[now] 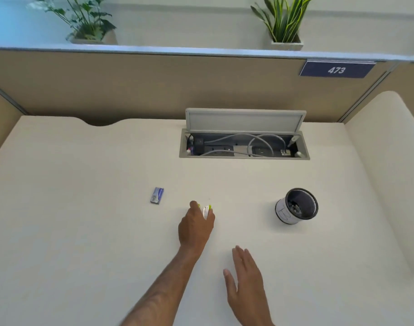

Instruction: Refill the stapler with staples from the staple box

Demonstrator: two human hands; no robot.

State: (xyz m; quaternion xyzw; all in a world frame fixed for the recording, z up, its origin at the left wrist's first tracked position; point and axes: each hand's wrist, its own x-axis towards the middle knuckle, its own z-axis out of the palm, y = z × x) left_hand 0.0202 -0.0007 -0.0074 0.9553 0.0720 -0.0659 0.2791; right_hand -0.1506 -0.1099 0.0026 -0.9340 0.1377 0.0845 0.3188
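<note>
A small white stapler with lime-green trim (205,210) sits on the white desk near its middle. My left hand (194,228) covers most of it, fingers wrapped around its sides, so only its far end shows. A small blue staple box (157,195) lies flat on the desk to the left of the stapler, apart from my hand. My right hand (245,278) hovers flat over the desk nearer to me, fingers spread, holding nothing.
A black mesh pen cup with a white label (295,207) stands to the right. An open cable tray with its lid up (245,143) is set into the desk behind. A partition wall runs along the back, with two potted plants above it.
</note>
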